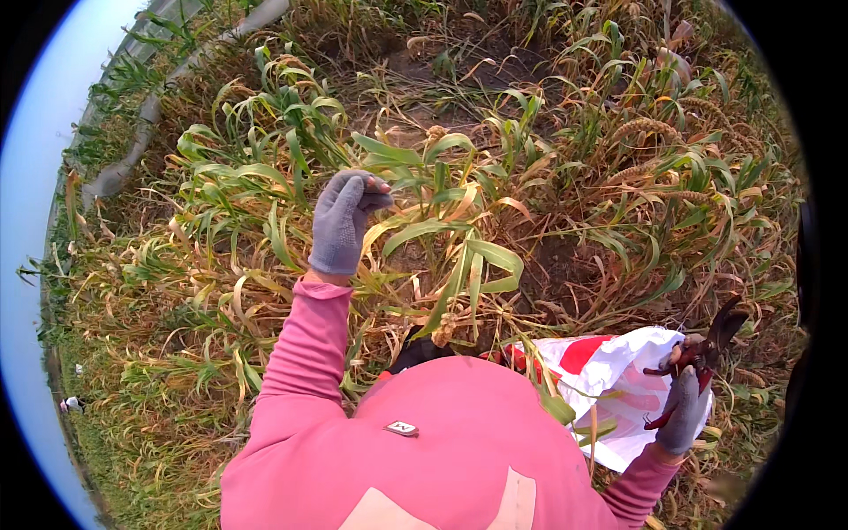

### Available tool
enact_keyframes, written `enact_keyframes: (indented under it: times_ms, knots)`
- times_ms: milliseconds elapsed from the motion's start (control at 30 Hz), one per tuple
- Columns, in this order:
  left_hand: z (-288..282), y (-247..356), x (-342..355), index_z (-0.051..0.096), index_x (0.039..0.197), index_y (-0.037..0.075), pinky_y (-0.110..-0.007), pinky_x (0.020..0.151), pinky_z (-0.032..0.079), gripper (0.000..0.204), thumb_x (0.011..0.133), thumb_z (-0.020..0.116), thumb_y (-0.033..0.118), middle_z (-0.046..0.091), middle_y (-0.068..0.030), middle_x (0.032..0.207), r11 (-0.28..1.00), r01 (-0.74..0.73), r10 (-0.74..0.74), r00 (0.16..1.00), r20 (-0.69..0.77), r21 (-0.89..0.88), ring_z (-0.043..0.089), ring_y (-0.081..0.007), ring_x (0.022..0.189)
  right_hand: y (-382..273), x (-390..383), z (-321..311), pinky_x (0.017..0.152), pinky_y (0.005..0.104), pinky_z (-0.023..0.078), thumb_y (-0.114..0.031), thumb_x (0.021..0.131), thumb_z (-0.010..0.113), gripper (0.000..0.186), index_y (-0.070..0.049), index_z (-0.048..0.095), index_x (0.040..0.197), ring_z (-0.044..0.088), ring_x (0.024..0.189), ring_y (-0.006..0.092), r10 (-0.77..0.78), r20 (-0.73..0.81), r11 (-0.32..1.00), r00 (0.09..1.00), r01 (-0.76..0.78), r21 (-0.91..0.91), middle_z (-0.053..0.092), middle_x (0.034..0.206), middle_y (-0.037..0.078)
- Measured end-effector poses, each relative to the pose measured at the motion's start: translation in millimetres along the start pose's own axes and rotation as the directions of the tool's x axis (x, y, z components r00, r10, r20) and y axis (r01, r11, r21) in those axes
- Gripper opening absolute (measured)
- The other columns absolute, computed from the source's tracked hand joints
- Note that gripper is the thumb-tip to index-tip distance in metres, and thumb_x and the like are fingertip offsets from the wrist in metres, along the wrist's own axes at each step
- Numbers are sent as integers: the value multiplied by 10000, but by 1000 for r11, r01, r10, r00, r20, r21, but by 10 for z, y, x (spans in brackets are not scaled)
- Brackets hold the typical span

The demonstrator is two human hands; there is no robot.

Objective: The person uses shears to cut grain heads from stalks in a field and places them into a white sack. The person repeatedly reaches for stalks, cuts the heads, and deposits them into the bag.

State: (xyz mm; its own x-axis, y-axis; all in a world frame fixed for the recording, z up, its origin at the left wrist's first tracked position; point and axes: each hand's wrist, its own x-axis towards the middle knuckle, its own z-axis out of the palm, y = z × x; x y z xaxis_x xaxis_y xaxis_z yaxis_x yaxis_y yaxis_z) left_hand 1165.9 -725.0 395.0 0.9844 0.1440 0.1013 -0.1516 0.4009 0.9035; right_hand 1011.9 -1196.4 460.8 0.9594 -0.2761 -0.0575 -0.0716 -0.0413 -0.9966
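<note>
Nearest to me is my own pink top (468, 415), with a small pale tag (403, 428) on it. At my right side, my right hand (682, 415), in a grey glove, has its fingers bent around the red handles of the hand shears (704, 355). The handles stand apart, and the dark blades point up and away to the right. This forearm is mostly hidden by my body; the wrist comes up close beside the white bag (638, 362) with red marks, and the hand is in front of its right part.

My left hand (340, 216), also gloved in grey, is farther forward. The fingers are bent, gathered toward the thumb, with bare tips; whether they pinch something, I cannot tell. The arm reaches forward, bent at the elbow, and the hand points a little to the right, just beside the green plant (464, 225). This plant is in front of me, and a yellow-brown seed head (444, 329) hangs low, near my top. Farther on the right, long seed heads (647, 129) bend over dry leaves. Farthest, at the left edge, is pale blue sky (35, 221).
</note>
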Motion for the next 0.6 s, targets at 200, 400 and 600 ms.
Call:
enact_keyframes:
  times_ms: [200, 400, 600]
  knots:
    - [-2085, -1086, 998, 501, 1331, 96, -397, 1098, 305, 610, 802, 695, 330, 378, -219, 1445, -98, 114, 16, 994, -113, 989, 347, -364, 1338, -189, 106, 1096, 799, 350, 464, -305, 809, 608, 528, 28, 463, 1191, 555, 858, 221, 135, 299, 957, 945, -202, 208, 556, 920, 116]
    - [-2008, -1437, 1303, 596, 1069, 42, -460, 812, 457, 363, 903, 570, 364, 637, -230, 992, 171, 15, -242, 970, 27, 985, 597, -399, 955, -161, -54, 2177, 842, 371, 487, -187, 806, 588, 486, 20, 454, 1225, 568, 923, 215, 351, 556, 794, 753, -554, 250, 575, 982, 113]
    - [-1308, -838, 832, 618, 980, -13, -343, 595, 445, 305, 946, 552, 283, 591, -134, 705, 618, 125, -482, 840, 249, 776, 560, -210, 625, 449, 336, 3122, 656, 264, 456, -347, 904, 578, 374, -44, 514, 1112, 543, 764, 107, 503, 590, 861, 631, -426, -277, 558, 852, 26]
